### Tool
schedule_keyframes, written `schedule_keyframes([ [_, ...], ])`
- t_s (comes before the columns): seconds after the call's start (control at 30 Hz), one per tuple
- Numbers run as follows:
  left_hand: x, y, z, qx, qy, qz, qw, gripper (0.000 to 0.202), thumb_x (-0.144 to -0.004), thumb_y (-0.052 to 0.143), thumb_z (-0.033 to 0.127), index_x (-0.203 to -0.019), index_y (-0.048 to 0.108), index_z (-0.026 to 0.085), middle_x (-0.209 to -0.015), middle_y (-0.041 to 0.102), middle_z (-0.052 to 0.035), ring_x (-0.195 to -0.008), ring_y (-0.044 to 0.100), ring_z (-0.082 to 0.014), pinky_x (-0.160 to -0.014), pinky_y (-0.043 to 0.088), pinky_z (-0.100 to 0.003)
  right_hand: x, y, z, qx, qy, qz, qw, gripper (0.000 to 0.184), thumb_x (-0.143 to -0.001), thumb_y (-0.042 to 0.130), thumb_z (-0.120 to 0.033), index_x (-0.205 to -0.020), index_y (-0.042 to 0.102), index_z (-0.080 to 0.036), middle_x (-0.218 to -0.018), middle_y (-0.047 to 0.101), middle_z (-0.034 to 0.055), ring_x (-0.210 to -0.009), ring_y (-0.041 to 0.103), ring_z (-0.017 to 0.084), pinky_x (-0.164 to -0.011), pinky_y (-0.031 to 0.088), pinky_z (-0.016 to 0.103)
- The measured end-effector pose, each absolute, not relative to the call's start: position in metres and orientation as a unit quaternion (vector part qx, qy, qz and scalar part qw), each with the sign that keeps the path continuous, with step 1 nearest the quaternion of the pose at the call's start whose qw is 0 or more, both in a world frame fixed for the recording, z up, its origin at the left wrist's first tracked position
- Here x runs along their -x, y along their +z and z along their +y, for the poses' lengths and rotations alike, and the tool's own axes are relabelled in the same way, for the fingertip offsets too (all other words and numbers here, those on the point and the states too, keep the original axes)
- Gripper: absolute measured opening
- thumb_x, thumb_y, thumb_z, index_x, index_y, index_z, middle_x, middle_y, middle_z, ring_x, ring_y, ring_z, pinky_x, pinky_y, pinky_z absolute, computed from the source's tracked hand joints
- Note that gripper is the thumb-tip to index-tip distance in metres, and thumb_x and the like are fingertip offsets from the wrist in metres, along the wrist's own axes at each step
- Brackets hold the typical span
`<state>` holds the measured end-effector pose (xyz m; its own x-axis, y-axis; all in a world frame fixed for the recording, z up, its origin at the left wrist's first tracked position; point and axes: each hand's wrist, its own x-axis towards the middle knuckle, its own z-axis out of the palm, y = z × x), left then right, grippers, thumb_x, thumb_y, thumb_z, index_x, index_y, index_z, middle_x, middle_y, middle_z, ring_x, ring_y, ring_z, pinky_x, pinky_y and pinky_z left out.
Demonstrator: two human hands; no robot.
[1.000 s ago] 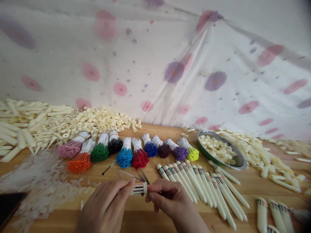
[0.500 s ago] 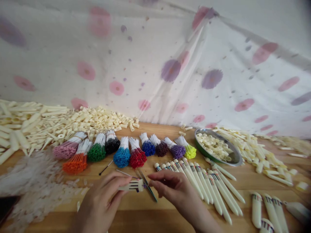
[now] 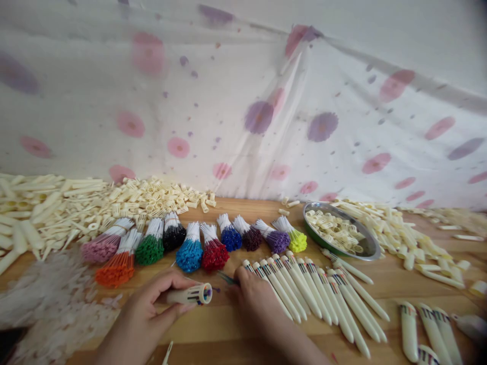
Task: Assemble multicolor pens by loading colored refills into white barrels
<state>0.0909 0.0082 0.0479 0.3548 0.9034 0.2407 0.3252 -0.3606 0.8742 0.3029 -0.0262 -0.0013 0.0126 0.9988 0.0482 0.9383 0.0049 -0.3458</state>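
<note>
My left hand (image 3: 158, 304) is closed around a cream multicolour pen barrel (image 3: 189, 294), tilted so its slotted open end faces right. Coloured tips show inside that end, and a small purple tip (image 3: 216, 290) pokes out beside it. Just right of the barrel, my right hand (image 3: 253, 299) is low over the table with curled fingers, closed on a pair of metal tweezers (image 3: 228, 278). Only one end of the tweezers shows; the hand hides the rest. Behind the hands stand bundles of pen refills, including light blue (image 3: 189, 253), red (image 3: 215, 253) and purple (image 3: 277, 241).
Filled pens (image 3: 304, 289) lie in a row at the right. A metal dish (image 3: 371, 248) of small cream parts stands behind them. Cream parts (image 3: 152, 195) are heaped at back left, clear plastic bits (image 3: 57, 304) at left. A patterned sheet (image 3: 228, 116) hangs behind.
My right hand has moved down from the barrel's end and closed over the tweezers lying on the table. My left hand has shifted left, turning the barrel's open end more towards me.
</note>
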Motion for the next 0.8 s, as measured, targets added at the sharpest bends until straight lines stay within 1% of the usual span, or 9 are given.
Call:
schedule_keyframes([
  [0.03,-0.09,0.047,0.009,-0.726,0.373,0.421,0.394,0.007,-0.068,0.07,0.028,-0.075,0.07,0.027,-0.077,0.076,0.0018,-0.073,0.073,-0.0191,-0.064,0.058,-0.023,-0.309,0.007,-0.027,0.688,0.109,-0.7,0.16,0.009,-0.083,0.054,-0.008,-0.086,0.058,-0.016,-0.078,0.068,0.0059,-0.067,0.065,0.019,-0.058,0.046,0.026],
  [0.1,-0.088,0.045,0.009,-0.716,0.355,0.429,0.421,0.014,-0.066,0.07,0.019,-0.077,0.07,0.028,-0.078,0.077,0.0029,-0.074,0.073,-0.0188,-0.066,0.058,-0.024,-0.319,0.026,-0.031,0.649,0.105,-0.723,0.211,0.013,-0.087,0.05,-0.013,-0.097,0.057,-0.019,-0.088,0.068,0.0037,-0.078,0.064,0.016,-0.068,0.047,0.023],
  [0.13,-0.087,0.044,0.009,-0.712,0.344,0.433,0.432,0.018,-0.065,0.068,0.015,-0.078,0.071,0.028,-0.079,0.077,0.0035,-0.076,0.072,-0.0185,-0.067,0.058,-0.024,-0.323,0.037,-0.034,0.6,0.081,-0.747,0.275,0.015,-0.088,0.05,-0.014,-0.1,0.057,-0.018,-0.09,0.067,0.0054,-0.081,0.063,0.017,-0.07,0.048,0.025],
  [0.17,-0.087,0.043,0.009,-0.71,0.334,0.436,0.442,0.022,-0.064,0.067,0.013,-0.079,0.071,0.029,-0.08,0.077,0.0042,-0.077,0.072,-0.0182,-0.068,0.057,-0.023,-0.327,0.047,-0.037,0.551,0.05,-0.765,0.33,0.015,-0.09,0.048,-0.016,-0.1,0.058,-0.018,-0.088,0.066,0.0062,-0.08,0.061,0.017,-0.069,0.048,0.026],
  [0.23,-0.086,0.043,0.008,-0.703,0.323,0.438,0.459,0.026,-0.064,0.064,0.01,-0.08,0.071,0.03,-0.081,0.076,0.005,-0.078,0.072,-0.0177,-0.069,0.057,-0.023,-0.33,0.063,-0.046,0.489,0.002,-0.793,0.365,0.016,-0.09,0.047,-0.015,-0.101,0.058,-0.019,-0.087,0.066,0.006,-0.077,0.059,0.017,-0.068,0.048,0.027],
  [0.4,-0.091,0.049,0.005,-0.684,0.323,0.421,0.5,0.027,-0.062,0.063,0.008,-0.077,0.071,0.029,-0.08,0.077,0.0043,-0.077,0.072,-0.0186,-0.07,0.057,-0.025,-0.329,0.078,-0.061,0.424,-0.048,-0.846,0.321,0.025,-0.089,0.046,-0.008,-0.109,0.058,-0.017,-0.095,0.069,0.0062,-0.085,0.058,0.018,-0.073,0.049,0.03],
  [0.57,-0.093,0.052,0.004,-0.673,0.321,0.41,0.524,0.031,-0.061,0.061,0.005,-0.076,0.072,0.03,-0.079,0.077,0.0051,-0.076,0.072,-0.0179,-0.07,0.057,-0.025,-0.327,0.074,-0.059,0.421,-0.065,-0.855,0.296,0.025,-0.094,0.04,-0.015,-0.107,0.06,-0.015,-0.093,0.07,0.0074,-0.081,0.058,0.019,-0.068,0.05,0.032],
  [0.7,-0.093,0.051,0.003,-0.678,0.329,0.416,0.508,0.032,-0.061,0.06,0.005,-0.075,0.072,0.031,-0.079,0.077,0.0069,-0.076,0.072,-0.0163,-0.07,0.057,-0.023,-0.326,0.074,-0.058,0.413,-0.067,-0.861,0.288,0.028,-0.096,0.035,-0.017,-0.109,0.059,-0.014,-0.094,0.07,0.0077,-0.082,0.058,0.02,-0.068,0.049,0.033],
  [0.8,-0.095,0.054,0.003,-0.687,0.319,0.426,0.494,0.029,-0.06,0.061,0.006,-0.073,0.071,0.029,-0.076,0.077,0.0062,-0.073,0.072,-0.0167,-0.067,0.057,-0.023,-0.326,0.073,-0.059,0.409,-0.07,-0.862,0.29,0.028,-0.096,0.035,-0.016,-0.109,0.059,-0.014,-0.094,0.07,0.0074,-0.082,0.058,0.02,-0.066,0.048,0.032],
])
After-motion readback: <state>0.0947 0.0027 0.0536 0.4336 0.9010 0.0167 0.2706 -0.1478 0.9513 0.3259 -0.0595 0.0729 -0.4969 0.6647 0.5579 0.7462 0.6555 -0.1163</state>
